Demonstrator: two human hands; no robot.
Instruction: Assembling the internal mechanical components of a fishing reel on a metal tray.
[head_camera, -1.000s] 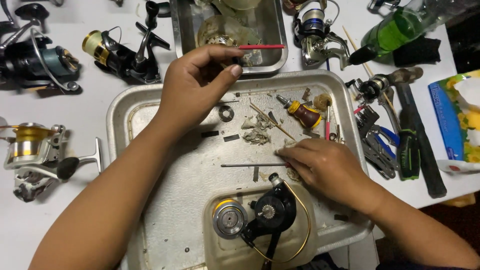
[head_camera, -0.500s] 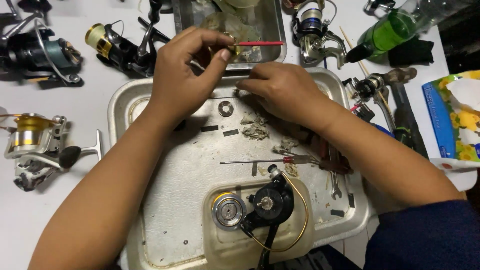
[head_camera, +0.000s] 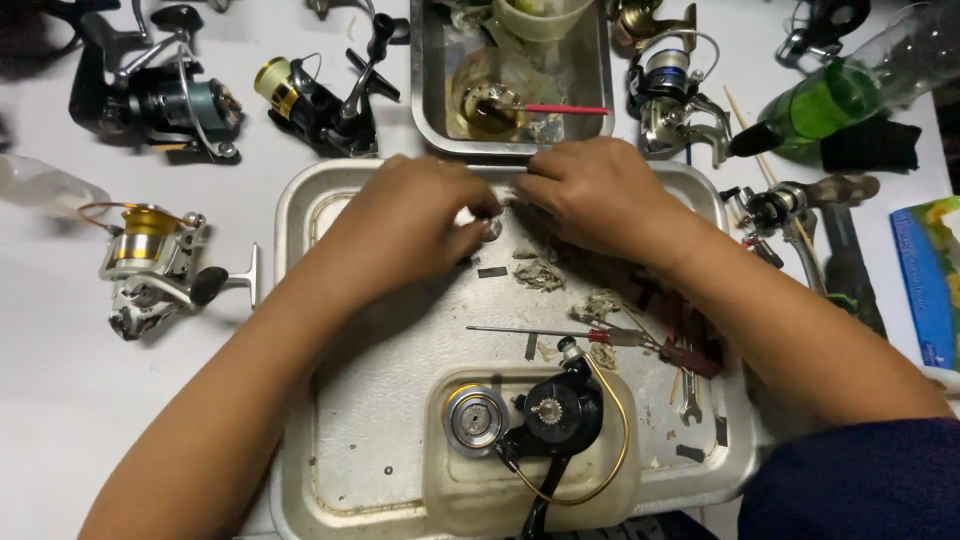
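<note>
White table w/ fishing reels round a dented metal tray (head_camera: 330, 440). Your left hand (head_camera: 405, 225) pinches a small round silver part (head_camera: 491, 229) over the tray's far edge; right hand (head_camera: 595, 190) curled, fingertips just beside it, grip unclear. Black reel body (head_camera: 550, 415) lies nearer you.

Left hand (head_camera: 405, 225) and right hand (head_camera: 590, 190) meet over far end of metal tray (head_camera: 330, 400), fingertips pinching small metal part (head_camera: 492, 229). Black reel body (head_camera: 552, 415) in plastic tub (head_camera: 470, 485) near tray's front edge.
</note>
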